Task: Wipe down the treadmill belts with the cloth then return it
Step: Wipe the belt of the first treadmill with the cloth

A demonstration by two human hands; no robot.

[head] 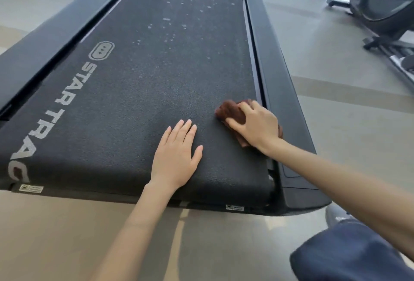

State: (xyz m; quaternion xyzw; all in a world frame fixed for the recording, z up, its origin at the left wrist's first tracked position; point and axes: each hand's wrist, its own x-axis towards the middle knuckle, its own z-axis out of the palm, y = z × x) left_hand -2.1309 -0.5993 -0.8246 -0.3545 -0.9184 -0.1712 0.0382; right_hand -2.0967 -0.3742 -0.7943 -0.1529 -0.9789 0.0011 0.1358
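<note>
Treadmill belt (139, 92): dark, textured, and it fills most of the view. White lettering (53, 106) reading "STAR TRAC" runs along its left side under an oval logo. Pale specks and smears (179, 23) are scattered over the far half of the belt. The near half shows none that can be made out.

Cloth (230, 111): brown and bunched. It lies on the belt at the near right edge, just beside the right side rail (280, 101).

Right hand (257, 126): it sits on top of the cloth with the fingers curled over the far side and the thumb hooked across the near side. It grips the cloth and presses it onto the belt surface. The forearm crosses the right side rail to reach it.

Left hand (177, 157): it lies palm down on the belt, to the left of the cloth and a little nearer the belt's rear edge. The fingers are straight and close together and it holds nothing. The two hands are near each other but do not touch.

Two small labels (31, 188) (234, 208) are stuck on the frame below the belt's rear edge. A left side rail (44, 41) borders the belt on the other side.

A grey floor (347, 112) surrounds the belt. A knee in dark fabric (349, 256) and a grey shoe (336, 213) sit off the belt's rear right corner. Another exercise machine (385, 7) stands well apart, beyond the belt's right side
</note>
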